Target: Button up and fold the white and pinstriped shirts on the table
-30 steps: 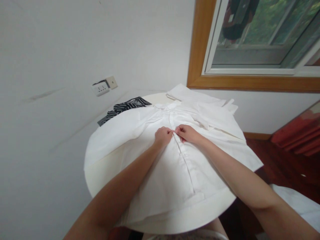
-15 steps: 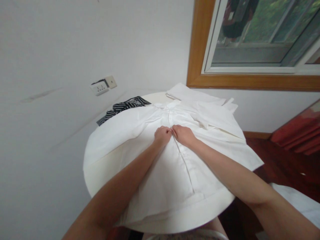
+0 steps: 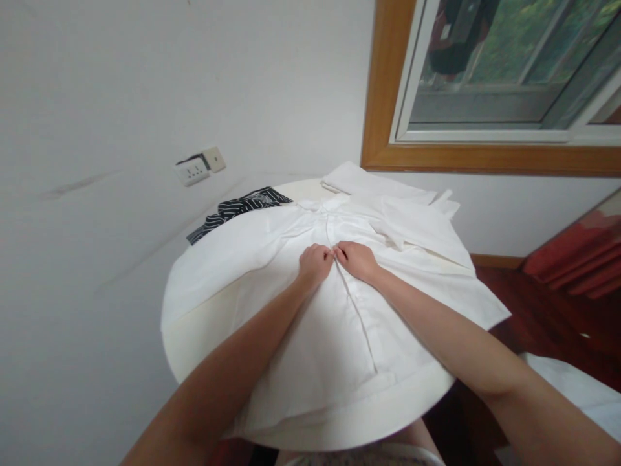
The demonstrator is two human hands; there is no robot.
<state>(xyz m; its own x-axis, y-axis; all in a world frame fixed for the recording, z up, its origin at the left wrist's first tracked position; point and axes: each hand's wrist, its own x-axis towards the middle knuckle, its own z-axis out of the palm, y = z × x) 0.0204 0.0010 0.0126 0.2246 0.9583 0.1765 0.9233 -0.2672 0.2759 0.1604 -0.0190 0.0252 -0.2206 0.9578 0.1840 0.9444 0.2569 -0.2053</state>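
Observation:
A white shirt (image 3: 310, 362) lies spread over a round, cream-coloured table (image 3: 194, 340), its collar end away from me and its front slit running down toward me. My left hand (image 3: 316, 262) and my right hand (image 3: 356, 260) meet at the upper part of that front opening. Both pinch the shirt's front edges, fingertips almost touching. Whether a button sits between them is hidden by the fingers. One sleeve stretches out to the left over the table's edge; the right side of the shirt spreads past the right rim.
Folded white cloth (image 3: 373, 184) rests at the table's far right. Black-and-white striped fabric (image 3: 242, 207) lies at the far left edge, below a wall socket (image 3: 193, 170). A wood-framed window (image 3: 436, 157) is at upper right, a red curtain (image 3: 577, 252) below it.
The fingers have shifted only very slightly at the shirt's front edges. Both hands stay in the same place; the view has moved a touch.

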